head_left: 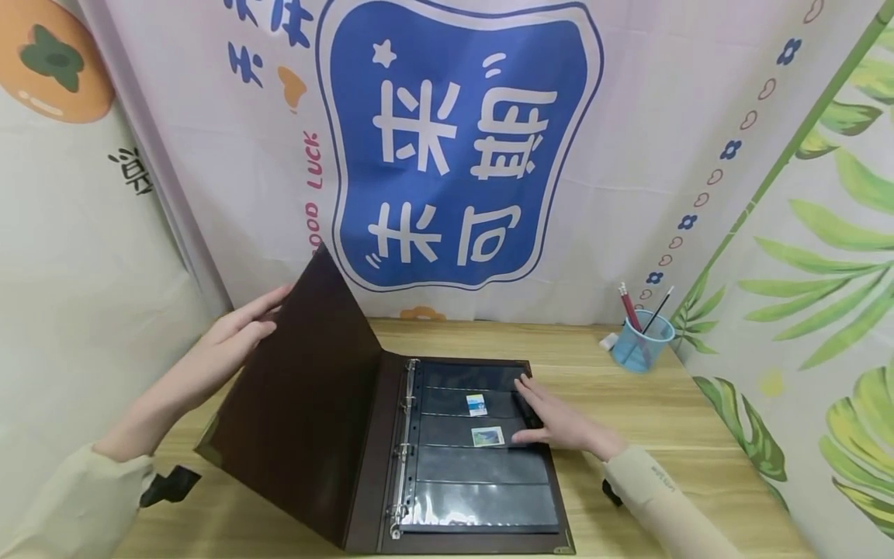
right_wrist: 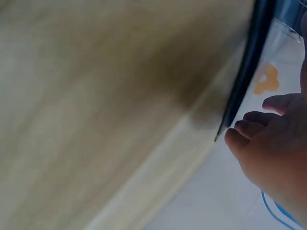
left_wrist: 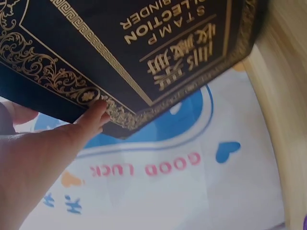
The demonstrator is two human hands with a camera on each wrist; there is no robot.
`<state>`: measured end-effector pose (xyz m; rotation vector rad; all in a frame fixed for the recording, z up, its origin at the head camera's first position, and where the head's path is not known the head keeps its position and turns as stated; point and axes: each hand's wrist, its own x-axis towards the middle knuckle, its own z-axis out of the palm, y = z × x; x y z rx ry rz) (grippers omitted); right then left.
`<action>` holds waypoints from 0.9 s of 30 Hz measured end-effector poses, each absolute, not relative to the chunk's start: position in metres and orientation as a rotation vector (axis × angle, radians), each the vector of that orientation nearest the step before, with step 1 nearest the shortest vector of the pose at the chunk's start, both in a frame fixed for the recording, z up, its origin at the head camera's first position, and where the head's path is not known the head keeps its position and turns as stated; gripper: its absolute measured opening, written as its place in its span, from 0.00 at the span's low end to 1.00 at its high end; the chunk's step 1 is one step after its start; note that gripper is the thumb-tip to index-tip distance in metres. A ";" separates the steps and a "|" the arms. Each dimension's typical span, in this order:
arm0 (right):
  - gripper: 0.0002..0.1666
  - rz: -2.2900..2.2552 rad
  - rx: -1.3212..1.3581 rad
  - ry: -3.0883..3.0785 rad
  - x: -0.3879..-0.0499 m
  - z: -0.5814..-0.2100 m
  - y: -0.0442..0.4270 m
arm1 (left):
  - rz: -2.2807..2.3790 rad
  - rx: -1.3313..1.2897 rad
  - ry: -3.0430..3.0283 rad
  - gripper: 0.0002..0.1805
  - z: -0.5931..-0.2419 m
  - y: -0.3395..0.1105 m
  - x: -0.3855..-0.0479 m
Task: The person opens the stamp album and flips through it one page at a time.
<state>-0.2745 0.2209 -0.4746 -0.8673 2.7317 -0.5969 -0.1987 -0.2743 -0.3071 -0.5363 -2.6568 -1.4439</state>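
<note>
1. Stamp binder (head_left: 370, 466), dark brown inside, one: lies open on the wood-grain tabletop (head_left: 698, 466); outer face dark with gold lettering and scrollwork.
2. Front cover (head_left: 307, 396), attached: raised at a slant on the left side.
3. Left hand (head_left: 233, 330): fingers touch the raised cover at its free edge, at least one fingertip on the decorated outer face; whether it pinches the board cannot be told.
4. Right hand (head_left: 555, 415): open, thumb and fingers extended, at the right edge of the pocket page; a dark patch under the palm is too obscure to identify.
5. Pocket page (head_left: 482, 466), black, five rows: held on the metal rings (head_left: 402, 449).
6. Blue-and-white stamp (head_left: 476, 404): second row from the far end.
7. Green-and-blue stamp (head_left: 487, 436): third row.
8. Blue mesh cup (head_left: 640, 349), with pencils: tabletop, far right.
9. Small white block (head_left: 608, 341): just beside the cup.
10. Printed cloth (head_left: 615, 194): hangs behind.
</note>
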 end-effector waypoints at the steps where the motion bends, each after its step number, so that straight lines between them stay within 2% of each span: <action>1: 0.61 -0.577 -0.872 2.729 -0.274 -0.476 0.220 | -1.421 -0.537 -2.651 0.29 -0.309 -0.278 -0.198; 13: 0.65 -0.517 -0.852 2.725 -0.275 -0.484 0.223 | -1.401 -0.521 -2.698 0.29 -0.323 -0.311 -0.198; 27: 0.66 -0.565 -0.814 2.666 -0.295 -0.473 0.249 | -1.585 -0.508 -2.826 0.35 -0.349 -0.340 -0.206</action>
